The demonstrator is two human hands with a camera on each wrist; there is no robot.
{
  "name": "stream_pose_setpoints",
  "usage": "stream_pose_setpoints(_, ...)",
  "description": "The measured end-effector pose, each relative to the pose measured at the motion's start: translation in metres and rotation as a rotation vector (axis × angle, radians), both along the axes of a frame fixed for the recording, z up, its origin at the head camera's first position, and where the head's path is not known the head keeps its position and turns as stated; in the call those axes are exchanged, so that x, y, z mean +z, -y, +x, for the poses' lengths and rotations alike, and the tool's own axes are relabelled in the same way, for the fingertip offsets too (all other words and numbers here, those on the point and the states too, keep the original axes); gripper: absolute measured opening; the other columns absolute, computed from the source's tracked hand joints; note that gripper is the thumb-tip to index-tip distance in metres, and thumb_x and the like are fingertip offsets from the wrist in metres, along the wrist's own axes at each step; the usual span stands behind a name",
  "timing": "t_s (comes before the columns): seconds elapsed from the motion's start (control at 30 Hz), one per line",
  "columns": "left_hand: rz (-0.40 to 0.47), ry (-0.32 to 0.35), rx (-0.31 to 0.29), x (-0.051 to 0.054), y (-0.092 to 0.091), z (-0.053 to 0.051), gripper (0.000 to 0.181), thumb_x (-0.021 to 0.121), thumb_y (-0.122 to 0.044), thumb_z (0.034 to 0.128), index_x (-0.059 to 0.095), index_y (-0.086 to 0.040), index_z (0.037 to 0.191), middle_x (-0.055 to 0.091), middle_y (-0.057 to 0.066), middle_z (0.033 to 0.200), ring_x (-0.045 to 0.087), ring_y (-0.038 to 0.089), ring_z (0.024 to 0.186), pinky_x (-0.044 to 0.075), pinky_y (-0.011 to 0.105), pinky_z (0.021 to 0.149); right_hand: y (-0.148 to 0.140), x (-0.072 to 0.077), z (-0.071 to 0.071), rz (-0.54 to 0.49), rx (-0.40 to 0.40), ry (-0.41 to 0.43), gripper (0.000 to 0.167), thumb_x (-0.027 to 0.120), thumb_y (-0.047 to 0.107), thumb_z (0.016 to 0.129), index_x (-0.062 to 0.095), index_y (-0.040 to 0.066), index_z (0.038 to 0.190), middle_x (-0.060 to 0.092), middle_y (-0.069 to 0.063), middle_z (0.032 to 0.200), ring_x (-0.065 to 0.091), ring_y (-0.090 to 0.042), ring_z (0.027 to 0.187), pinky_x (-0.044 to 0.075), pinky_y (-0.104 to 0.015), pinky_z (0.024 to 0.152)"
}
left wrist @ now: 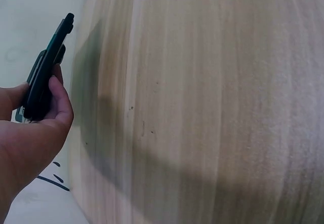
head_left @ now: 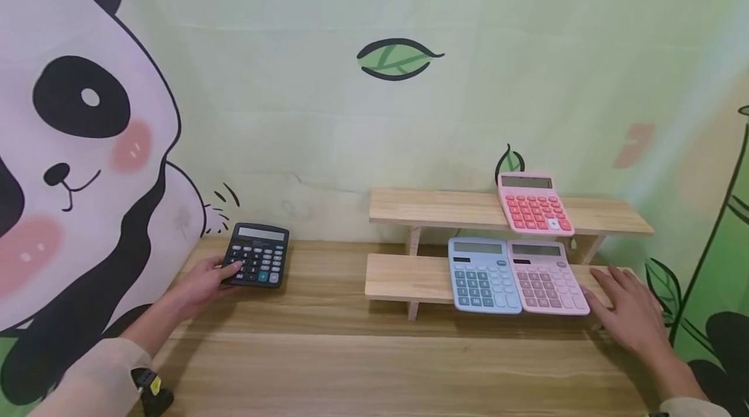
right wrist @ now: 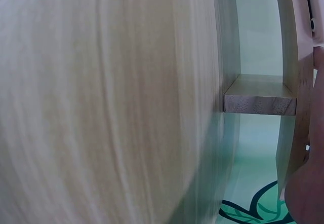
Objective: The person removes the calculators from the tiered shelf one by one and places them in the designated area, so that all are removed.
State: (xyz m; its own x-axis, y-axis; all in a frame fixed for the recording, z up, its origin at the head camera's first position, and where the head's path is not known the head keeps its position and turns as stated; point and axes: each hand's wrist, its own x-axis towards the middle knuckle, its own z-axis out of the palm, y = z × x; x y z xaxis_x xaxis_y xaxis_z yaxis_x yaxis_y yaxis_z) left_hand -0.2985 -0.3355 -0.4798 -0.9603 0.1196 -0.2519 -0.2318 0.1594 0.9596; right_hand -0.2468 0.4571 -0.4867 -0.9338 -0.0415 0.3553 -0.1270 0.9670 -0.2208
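Observation:
A black calculator (head_left: 257, 255) is pinched at its lower left corner by my left hand (head_left: 201, 283), thumb on its front. In the left wrist view the black calculator (left wrist: 44, 74) is seen edge-on, with the fingers of my left hand (left wrist: 38, 127) behind it. My right hand (head_left: 632, 309) rests on the right end of the lower shelf (head_left: 409, 277), fingers spread, beside a pale pink calculator (head_left: 547, 280). A blue calculator (head_left: 484, 277) leans next to that one. In the right wrist view, part of my right hand (right wrist: 309, 183) shows at the right edge.
A pink calculator with red keys (head_left: 535, 205) leans on the upper shelf (head_left: 433, 207). The two-step wooden stand is at the right of the wooden table (head_left: 328, 365). Behind it hangs a green backdrop (head_left: 281, 98) with a printed panda and leaves.

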Motion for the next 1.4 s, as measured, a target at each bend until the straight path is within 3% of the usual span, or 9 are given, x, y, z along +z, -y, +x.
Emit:
stream_pose_setpoints(0.6, -0.045, 0.065, 0.0, -0.011, 0.007, 0.002, 0.071, 0.043, -0.019, 0.1161, 0.003, 0.022, 0.158, 0.03, 0.039, 0.157, 0.057, 0.022, 0.122, 0.055, 0.043, 0.109, -0.002, -0.002, -0.002, -0.009, -0.002, 0.001, 0.066, 0.052, 0.046, 0.109, 0.048, -0.004, 0.151, 0.037, -0.041, 0.155, 0.025, -0.063, 0.146, 0.022, -0.086, 0.107)
stream_pose_setpoints(0.7, -0.104, 0.081, 0.017, -0.009, 0.006, 0.001, 0.07, 0.045, -0.019, 0.1156, 0.005, 0.022, 0.158, 0.033, 0.038, 0.155, 0.056, 0.027, 0.123, 0.056, 0.044, 0.108, -0.002, -0.003, -0.002, -0.009, -0.001, 0.003, 0.066, 0.052, 0.047, 0.109, 0.048, -0.004, 0.151, 0.036, -0.041, 0.155, 0.024, -0.063, 0.146, 0.022, -0.086, 0.107)
stream_pose_setpoints(0.97, -0.359, 0.066, 0.056, -0.005, 0.004, 0.003, 0.068, 0.054, -0.02, 0.1125, 0.022, 0.025, 0.153, 0.042, 0.039, 0.145, 0.053, 0.037, 0.121, 0.057, 0.043, 0.1, -0.002, -0.002, -0.002, -0.012, 0.0, 0.003, 0.066, 0.052, 0.047, 0.109, 0.048, -0.004, 0.151, 0.036, -0.04, 0.156, 0.024, -0.063, 0.147, 0.022, -0.086, 0.108)
stream_pose_setpoints(1.4, -0.463, 0.012, 0.096, -0.008, 0.009, 0.003, 0.055, 0.052, -0.012, 0.11, 0.035, 0.024, 0.148, 0.045, 0.041, 0.143, 0.055, 0.041, 0.12, 0.06, 0.043, 0.093, -0.003, -0.003, -0.002, -0.016, -0.01, 0.009, 0.067, 0.051, 0.048, 0.109, 0.047, -0.003, 0.152, 0.036, -0.04, 0.156, 0.023, -0.062, 0.148, 0.021, -0.086, 0.108)
